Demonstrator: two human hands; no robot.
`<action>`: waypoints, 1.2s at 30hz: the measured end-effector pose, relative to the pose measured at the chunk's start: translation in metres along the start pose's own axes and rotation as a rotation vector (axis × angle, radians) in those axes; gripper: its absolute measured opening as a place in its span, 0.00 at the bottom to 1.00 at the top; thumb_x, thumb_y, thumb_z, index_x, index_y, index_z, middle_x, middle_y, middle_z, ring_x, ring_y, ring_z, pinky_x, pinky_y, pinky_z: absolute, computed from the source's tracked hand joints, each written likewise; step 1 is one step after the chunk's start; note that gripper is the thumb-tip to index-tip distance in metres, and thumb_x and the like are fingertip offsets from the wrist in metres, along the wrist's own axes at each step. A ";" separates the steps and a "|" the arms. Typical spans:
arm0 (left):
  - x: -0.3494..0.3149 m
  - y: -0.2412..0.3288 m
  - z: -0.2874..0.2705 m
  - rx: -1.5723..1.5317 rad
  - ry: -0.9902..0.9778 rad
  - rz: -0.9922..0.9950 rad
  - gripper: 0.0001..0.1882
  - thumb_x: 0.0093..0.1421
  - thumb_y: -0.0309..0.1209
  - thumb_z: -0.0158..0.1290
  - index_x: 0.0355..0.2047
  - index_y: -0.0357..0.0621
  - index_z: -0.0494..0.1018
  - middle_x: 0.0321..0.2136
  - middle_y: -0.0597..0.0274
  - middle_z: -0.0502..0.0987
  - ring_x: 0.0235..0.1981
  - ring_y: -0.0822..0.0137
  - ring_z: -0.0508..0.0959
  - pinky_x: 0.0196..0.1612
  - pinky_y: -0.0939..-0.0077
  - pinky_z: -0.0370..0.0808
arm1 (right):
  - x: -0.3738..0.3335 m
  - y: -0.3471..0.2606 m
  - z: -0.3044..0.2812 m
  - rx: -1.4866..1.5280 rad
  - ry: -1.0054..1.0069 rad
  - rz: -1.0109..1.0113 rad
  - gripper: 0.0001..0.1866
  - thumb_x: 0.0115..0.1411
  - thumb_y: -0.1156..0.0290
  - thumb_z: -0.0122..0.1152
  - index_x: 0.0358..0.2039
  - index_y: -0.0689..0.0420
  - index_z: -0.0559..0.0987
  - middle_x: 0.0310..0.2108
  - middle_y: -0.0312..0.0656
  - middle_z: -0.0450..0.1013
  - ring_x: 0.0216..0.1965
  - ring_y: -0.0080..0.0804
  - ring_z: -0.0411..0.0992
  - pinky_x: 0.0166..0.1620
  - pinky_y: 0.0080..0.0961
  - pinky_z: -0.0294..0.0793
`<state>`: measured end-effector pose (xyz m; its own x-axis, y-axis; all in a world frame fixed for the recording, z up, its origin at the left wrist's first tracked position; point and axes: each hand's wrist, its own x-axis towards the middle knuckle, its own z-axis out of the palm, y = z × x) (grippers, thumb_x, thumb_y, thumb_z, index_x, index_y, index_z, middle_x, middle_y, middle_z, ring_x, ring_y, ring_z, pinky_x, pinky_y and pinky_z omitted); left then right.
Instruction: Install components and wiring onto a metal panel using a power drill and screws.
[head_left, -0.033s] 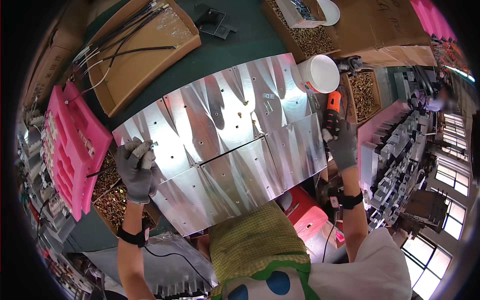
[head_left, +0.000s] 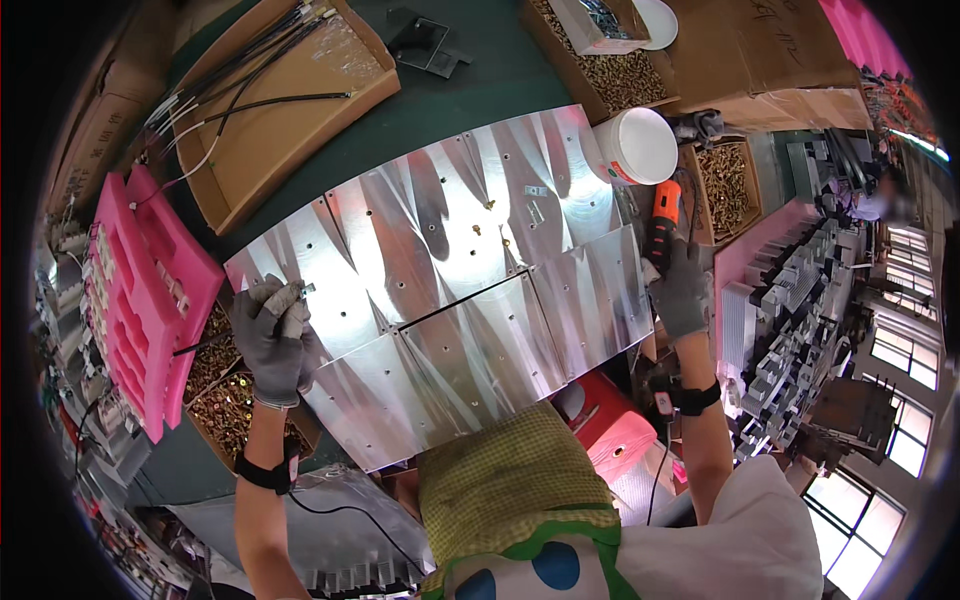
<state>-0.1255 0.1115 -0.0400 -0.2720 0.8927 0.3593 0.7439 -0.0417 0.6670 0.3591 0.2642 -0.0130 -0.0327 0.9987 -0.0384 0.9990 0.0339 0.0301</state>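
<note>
While hands [head_left: 268, 340] [head_left: 683, 292] flank them, metal plates [head_left: 440, 270] lie flat.

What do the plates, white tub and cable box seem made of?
Plates: metal, perhaps aluminium; bright, near-mirror finish, judging by the streaked reflections and glare.
White tub: probably plastic; smooth finish, going by its even, rounded wall.
Cable box: looks like cardboard; matt brown, with thin folded walls.
</note>
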 end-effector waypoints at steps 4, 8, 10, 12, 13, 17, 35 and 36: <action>-0.012 -0.021 0.001 -0.114 -0.051 -0.043 0.14 0.53 0.13 0.54 0.39 0.37 0.79 0.39 0.59 0.71 0.40 0.65 0.73 0.38 0.77 0.74 | 0.009 0.008 0.021 0.043 0.093 0.070 0.37 0.53 0.52 0.67 0.58 0.55 0.65 0.40 0.53 0.73 0.41 0.58 0.75 0.43 0.47 0.75; 0.003 -0.008 -0.002 0.058 -0.082 0.135 0.13 0.53 0.12 0.54 0.39 0.35 0.78 0.40 0.58 0.72 0.40 0.66 0.73 0.37 0.78 0.74 | 0.016 0.024 0.029 0.199 -0.095 0.216 0.37 0.51 0.58 0.69 0.56 0.62 0.65 0.33 0.50 0.76 0.35 0.48 0.78 0.37 0.43 0.75; 0.000 -0.010 0.006 0.036 -0.025 0.082 0.12 0.50 0.18 0.58 0.37 0.40 0.79 0.35 0.61 0.74 0.36 0.63 0.73 0.38 0.71 0.71 | 0.008 0.032 0.022 0.462 -0.051 0.233 0.34 0.52 0.60 0.69 0.55 0.62 0.66 0.31 0.46 0.74 0.31 0.41 0.77 0.34 0.37 0.75; 0.001 -0.005 0.008 0.017 0.022 0.014 0.12 0.48 0.25 0.61 0.35 0.47 0.80 0.30 0.63 0.75 0.33 0.59 0.72 0.39 0.64 0.68 | -0.013 0.050 0.000 0.822 0.099 0.250 0.29 0.54 0.64 0.67 0.52 0.62 0.67 0.29 0.40 0.72 0.26 0.29 0.73 0.29 0.27 0.73; 0.000 -0.005 0.005 0.027 0.028 0.000 0.12 0.48 0.25 0.61 0.35 0.47 0.80 0.30 0.63 0.75 0.33 0.59 0.72 0.39 0.64 0.68 | -0.029 0.056 -0.024 0.921 0.201 0.239 0.27 0.55 0.67 0.65 0.51 0.62 0.67 0.29 0.38 0.71 0.25 0.24 0.71 0.27 0.23 0.72; 0.000 -0.004 -0.009 0.057 -0.022 0.057 0.12 0.51 0.16 0.57 0.37 0.39 0.79 0.35 0.60 0.74 0.37 0.62 0.73 0.37 0.71 0.73 | -0.068 0.019 -0.157 1.788 0.580 -0.115 0.35 0.50 0.56 0.67 0.54 0.61 0.67 0.38 0.42 0.68 0.35 0.32 0.68 0.35 0.33 0.71; 0.010 0.004 -0.006 0.108 -0.012 0.078 0.12 0.51 0.25 0.61 0.38 0.47 0.80 0.29 0.65 0.75 0.33 0.61 0.72 0.40 0.67 0.67 | 0.003 -0.200 -0.105 1.684 -0.092 -0.689 0.23 0.57 0.52 0.63 0.41 0.58 0.69 0.29 0.40 0.68 0.25 0.31 0.67 0.27 0.27 0.69; 0.010 0.004 -0.005 0.107 -0.011 0.074 0.12 0.51 0.25 0.61 0.38 0.47 0.80 0.29 0.65 0.75 0.33 0.61 0.72 0.40 0.67 0.67 | 0.005 -0.201 -0.102 1.679 -0.085 -0.696 0.23 0.57 0.53 0.62 0.42 0.58 0.69 0.30 0.41 0.68 0.25 0.31 0.67 0.27 0.28 0.69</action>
<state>-0.1289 0.1177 -0.0304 -0.2078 0.8937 0.3977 0.8228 -0.0602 0.5652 0.1552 0.2659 0.0831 -0.4629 0.8143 0.3502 -0.2244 0.2745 -0.9350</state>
